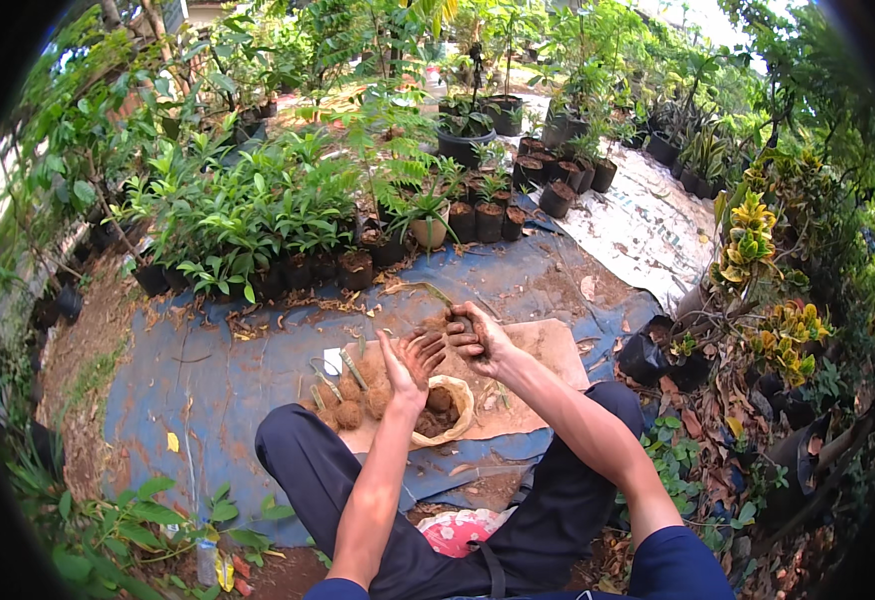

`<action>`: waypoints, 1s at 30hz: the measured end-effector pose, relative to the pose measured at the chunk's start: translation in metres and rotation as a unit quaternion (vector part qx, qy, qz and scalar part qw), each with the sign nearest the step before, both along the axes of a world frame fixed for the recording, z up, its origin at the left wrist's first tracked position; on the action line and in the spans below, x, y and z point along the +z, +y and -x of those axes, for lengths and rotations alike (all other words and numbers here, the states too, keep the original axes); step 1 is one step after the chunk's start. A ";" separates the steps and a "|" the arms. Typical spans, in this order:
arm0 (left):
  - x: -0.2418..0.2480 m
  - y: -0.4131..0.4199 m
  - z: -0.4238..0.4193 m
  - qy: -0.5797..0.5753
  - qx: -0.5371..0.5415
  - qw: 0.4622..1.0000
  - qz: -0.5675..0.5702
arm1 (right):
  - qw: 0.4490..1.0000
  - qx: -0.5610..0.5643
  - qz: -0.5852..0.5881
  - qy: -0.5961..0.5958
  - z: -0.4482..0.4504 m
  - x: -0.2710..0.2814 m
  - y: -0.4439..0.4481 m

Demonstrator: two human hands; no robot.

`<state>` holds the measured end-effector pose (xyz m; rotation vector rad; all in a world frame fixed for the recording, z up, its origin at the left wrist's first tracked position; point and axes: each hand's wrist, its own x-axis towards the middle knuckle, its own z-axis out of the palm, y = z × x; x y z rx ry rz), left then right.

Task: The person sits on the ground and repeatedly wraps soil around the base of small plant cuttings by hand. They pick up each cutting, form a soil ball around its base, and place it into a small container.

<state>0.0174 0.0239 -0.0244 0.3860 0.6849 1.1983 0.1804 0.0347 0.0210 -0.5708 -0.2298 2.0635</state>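
Note:
My right hand [479,341] is curled around a dark brown clump of soil [464,324]. A narrow green leaf cutting [440,294] sticks out above that fist, seemingly from the clump. Facing it, my left hand [413,364] has its soil-stained palm turned up and fingers apart, holding nothing. Below both hands stands a pale sack with a rolled rim [470,409], with loose dark soil [431,424] and a round brown ball [440,399] inside. Several fibrous brown balls [349,414] sit left of the sack, some with striped leaf cuttings [353,368] upright in them.
A brown board [557,360] lies under the sack on a blue tarp [220,405]. Potted seedlings [272,217] and soil-filled black bags [488,221] line the far edge. Croton plants [752,232] crowd the right side. A plastic bottle [206,561] stands at the lower left.

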 end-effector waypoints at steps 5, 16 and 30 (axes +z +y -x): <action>-0.004 0.004 -0.002 -0.001 -0.006 1.000 -0.011 | 0.991 -0.038 -0.050 -0.121 0.014 0.010 -0.003; -0.014 0.013 0.004 0.018 -0.027 0.999 -0.036 | 0.986 -0.024 -0.116 -0.118 0.022 0.025 0.005; 0.005 -0.001 0.012 -0.006 -0.042 0.999 -0.007 | 0.997 0.037 -0.008 -0.074 0.022 0.028 0.022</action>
